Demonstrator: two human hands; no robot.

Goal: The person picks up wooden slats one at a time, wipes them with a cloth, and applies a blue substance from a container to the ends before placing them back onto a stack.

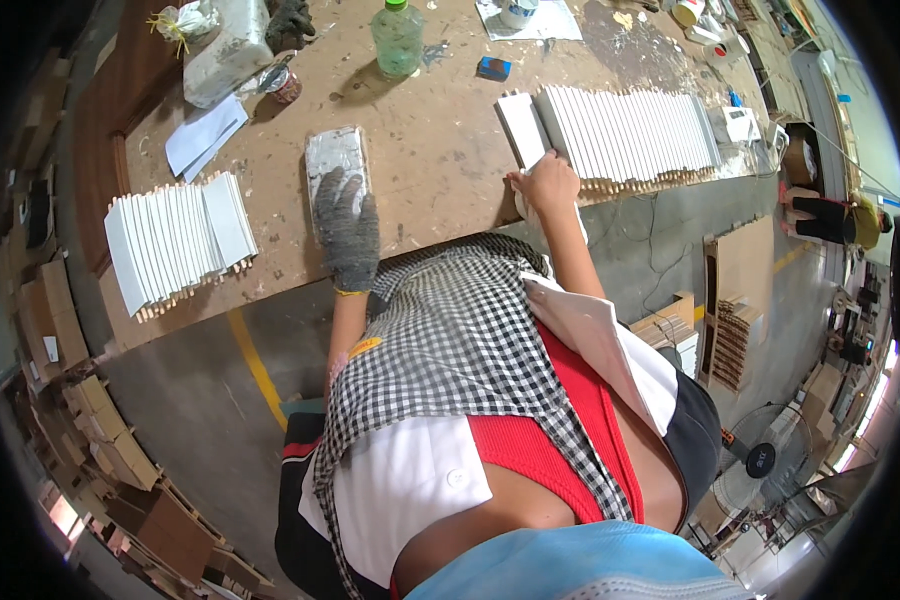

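Observation:
My left hand (347, 225), in a grey knitted glove, lies with its fingers stretched out over a flat white block (336, 150) with a scuffed, smeared surface. My bare right hand (550, 184) has its fingers curled at the near end of a white panel (523, 130), the leftmost one, set slightly apart from the others. Just right of it stands a long row of white panels (630, 130) with wooden pegs along their ends. Something white, partly hidden, shows under my right hand. A shorter row of pegged white panels (175, 240) stands at the left.
A worn brown worktable (430, 165) carries a green bottle (398, 45), a blue block (494, 68), a small jar (281, 84), papers (205, 137) and a white container (519, 12). A standing fan (760, 460) and another person (835, 218) are at the right.

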